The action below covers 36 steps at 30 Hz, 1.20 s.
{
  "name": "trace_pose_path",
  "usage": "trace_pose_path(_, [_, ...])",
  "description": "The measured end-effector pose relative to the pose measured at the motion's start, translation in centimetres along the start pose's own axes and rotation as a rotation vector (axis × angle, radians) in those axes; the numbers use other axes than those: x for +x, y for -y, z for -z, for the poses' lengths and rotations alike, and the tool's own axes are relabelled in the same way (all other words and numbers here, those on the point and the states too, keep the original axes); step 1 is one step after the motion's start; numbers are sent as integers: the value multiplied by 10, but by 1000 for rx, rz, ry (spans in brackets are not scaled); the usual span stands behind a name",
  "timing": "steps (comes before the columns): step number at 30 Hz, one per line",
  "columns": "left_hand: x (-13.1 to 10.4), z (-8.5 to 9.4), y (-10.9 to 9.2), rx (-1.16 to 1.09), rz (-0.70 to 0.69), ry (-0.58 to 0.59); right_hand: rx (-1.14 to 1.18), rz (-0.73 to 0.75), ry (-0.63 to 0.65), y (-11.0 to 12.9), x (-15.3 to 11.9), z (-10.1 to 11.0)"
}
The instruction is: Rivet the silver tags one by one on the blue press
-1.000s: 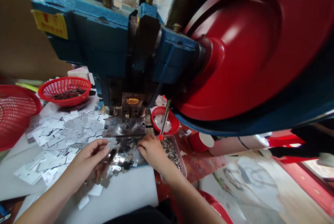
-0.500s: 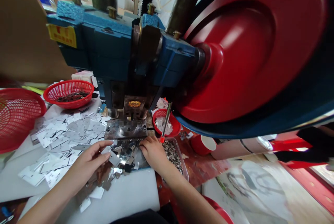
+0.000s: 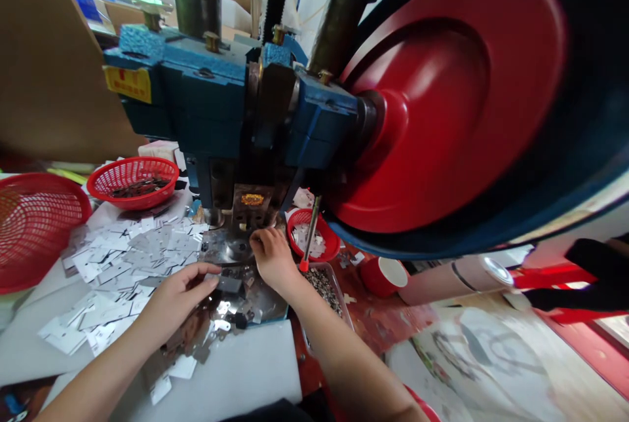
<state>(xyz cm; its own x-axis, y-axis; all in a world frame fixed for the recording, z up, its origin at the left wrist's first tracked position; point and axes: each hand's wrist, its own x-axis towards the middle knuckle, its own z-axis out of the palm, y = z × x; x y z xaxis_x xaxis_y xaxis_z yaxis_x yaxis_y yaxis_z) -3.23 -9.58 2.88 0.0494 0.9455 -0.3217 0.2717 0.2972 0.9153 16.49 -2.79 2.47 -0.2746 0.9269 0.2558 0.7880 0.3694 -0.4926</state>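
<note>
In front of the blue press (image 3: 206, 94), my left hand (image 3: 184, 294) pinches a flat metal plate (image 3: 230, 284) between thumb and fingers, above a loose pile of small shiny parts (image 3: 223, 318). My right hand (image 3: 275, 261) is at the right side of the metal die (image 3: 226, 247), its fingers curled under the press head. Whatever those fingers hold, if anything, is hidden. Many flat white-grey plates (image 3: 115, 261) lie heaped left of my left hand.
Two red baskets (image 3: 132, 183) (image 3: 39, 232) stand at the left. Right of the die are a small red basket (image 3: 314, 238), a red-tipped lever (image 3: 310, 232) and a tray of tiny parts (image 3: 324, 287). A large red flywheel (image 3: 442, 114) hangs at the right.
My right hand has moved up and slightly left, from the pile's edge to the die. My left hand has shifted slightly right with the plate. The head view has shifted a little.
</note>
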Motion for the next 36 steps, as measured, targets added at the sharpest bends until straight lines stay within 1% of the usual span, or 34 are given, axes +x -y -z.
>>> trace_pose_path(3, [11,-4,-7,100,-101,-50,-5,-71,17,8,22,-7])
trace_pose_path(7, [26,-7,-9,138,-148,-100,53,-115,21,5,34,-12])
trace_pose_path(10, [37,-10,-10,137,-196,-103,190,-131,2,-3,32,-14])
trace_pose_path(12, [45,-13,-12,158,-237,-112,301,-143,-55,-9,27,-16])
trace_pose_path(15, [59,-18,-15,258,-304,-185,416,-142,-140,-14,19,-18])
trace_pose_path(17, [69,-21,-16,312,-345,-248,433,-147,-159,-15,15,-20])
trace_pose_path(19, [79,-22,-16,329,-371,-281,425,-166,-172,-16,14,-22])
trace_pose_path(21, [88,-24,-16,329,-385,-267,425,-181,-184,-16,16,-25])
trace_pose_path(24, [97,-26,-18,317,-385,-191,442,-210,-184,-17,21,-28])
trace_pose_path(26, [100,-27,-19,305,-363,-145,455,-234,-169,-16,23,-29])
trace_pose_path(29, [100,-27,-21,298,-314,-115,468,-250,-153,-16,23,-27])
trace_pose_path(32, [98,-24,-23,307,-302,-88,474,-240,-178,-19,17,-21])
trace_pose_path(36, [98,-22,-24,340,-312,-68,453,-202,-184,-32,0,-10])
